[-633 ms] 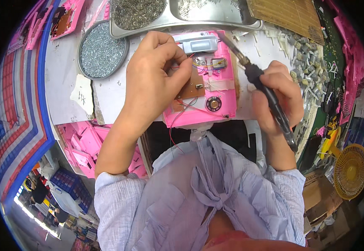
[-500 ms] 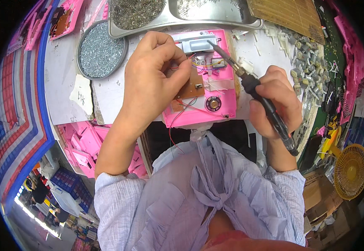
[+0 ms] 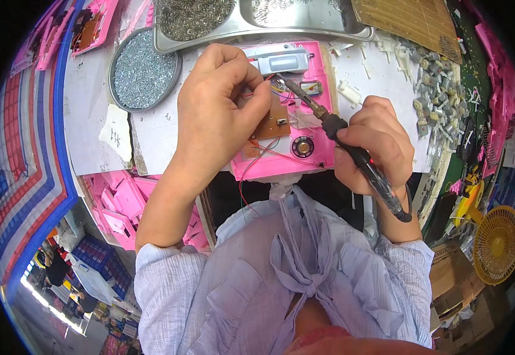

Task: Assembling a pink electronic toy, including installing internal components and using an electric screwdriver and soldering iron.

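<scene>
In front of me lies a pink plastic housing (image 3: 322, 127) with a brown circuit board (image 3: 274, 124), a round speaker (image 3: 302, 147), a grey-blue plastic box (image 3: 284, 61) and thin coloured wires. My right hand (image 3: 378, 145) grips a black-handled soldering iron (image 3: 361, 155), its tip angled down to a metal contact by the wires, just below the grey-blue box. Over the left side of the housing, my left hand (image 3: 219, 100) pinches with thumb and index finger next to the red wire. What sits between those fingertips is too small to make out.
A round dish of small screws (image 3: 145, 71) stands at the left, a metal tray (image 3: 299, 29) with small metal parts at the back. Small motors (image 3: 438, 89) and white plastic pieces pile up at the right, near a yellow fan (image 3: 498, 245). Pink housings (image 3: 121, 204) are heaped lower left.
My right hand has moved left, bringing the soldering iron's tip from over the grey-blue box down to the wire area beside my left fingertips. The left hand has stayed nearly still.
</scene>
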`<action>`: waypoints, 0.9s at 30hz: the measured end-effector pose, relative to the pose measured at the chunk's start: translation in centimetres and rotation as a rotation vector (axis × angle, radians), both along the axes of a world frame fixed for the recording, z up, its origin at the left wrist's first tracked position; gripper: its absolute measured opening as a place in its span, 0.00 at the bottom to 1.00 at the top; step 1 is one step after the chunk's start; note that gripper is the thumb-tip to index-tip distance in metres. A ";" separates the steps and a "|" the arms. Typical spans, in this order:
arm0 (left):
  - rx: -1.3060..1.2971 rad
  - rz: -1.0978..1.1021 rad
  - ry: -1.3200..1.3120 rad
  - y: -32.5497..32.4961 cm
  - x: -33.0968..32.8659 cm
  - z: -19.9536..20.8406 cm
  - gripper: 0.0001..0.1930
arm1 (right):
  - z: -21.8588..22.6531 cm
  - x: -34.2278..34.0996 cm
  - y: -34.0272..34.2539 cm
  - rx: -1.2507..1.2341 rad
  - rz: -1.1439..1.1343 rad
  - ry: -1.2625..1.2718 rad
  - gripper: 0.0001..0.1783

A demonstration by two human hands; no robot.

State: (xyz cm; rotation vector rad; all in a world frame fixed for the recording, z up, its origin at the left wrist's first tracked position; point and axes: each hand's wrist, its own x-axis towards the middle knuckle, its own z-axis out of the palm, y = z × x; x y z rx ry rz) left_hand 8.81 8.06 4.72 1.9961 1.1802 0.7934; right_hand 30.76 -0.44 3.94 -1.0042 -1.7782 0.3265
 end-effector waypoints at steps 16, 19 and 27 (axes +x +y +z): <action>0.015 0.025 0.025 -0.1 0.2 -0.1 0.05 | 0.3 1.1 0.4 0.026 0.060 -0.203 0.23; 0.013 0.030 0.026 -0.2 0.3 0.1 0.05 | 1.0 1.6 0.0 -0.053 0.105 -0.202 0.21; 0.066 0.042 0.020 -0.2 0.4 -0.3 0.06 | 0.9 1.7 0.2 -0.054 0.093 -0.070 0.20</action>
